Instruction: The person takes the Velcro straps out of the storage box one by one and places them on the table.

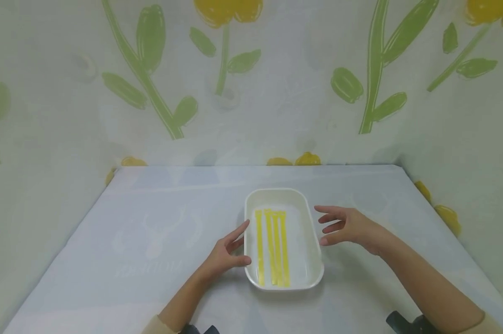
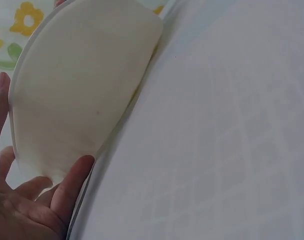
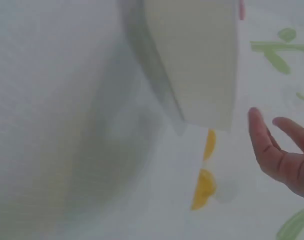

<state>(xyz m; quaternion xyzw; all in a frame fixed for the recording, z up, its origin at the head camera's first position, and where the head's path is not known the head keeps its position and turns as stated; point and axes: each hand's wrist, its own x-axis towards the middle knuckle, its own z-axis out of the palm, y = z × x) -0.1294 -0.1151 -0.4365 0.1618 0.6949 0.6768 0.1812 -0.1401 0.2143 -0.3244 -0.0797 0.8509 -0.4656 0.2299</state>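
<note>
A white rectangular tray (image 1: pixel 302 250) with rounded corners lies lengthwise before me on the table. Inside it, several narrow yellow strips (image 1: pixel 277 250) run side by side along its length, one a little apart from the others. At the tray's left side is my left hand (image 1: pixel 224 255), its thumb and fingers spread and touching the wall and rim. In the left wrist view, the fingertips (image 2: pixel 84 165) rest against the outer wall. My right hand (image 1: pixel 349 227) hovers just off the tray's right side, fingers loosely bent with nothing in them.
A pale cloth covers the table (image 1: pixel 151 241), which ends at a back edge beyond the tray. Behind it and at both sides rise pale walls (image 1: pixel 276 93) printed with green stems and yellow flowers. Dark wrist straps (image 1: pixel 408 322) show at the bottom.
</note>
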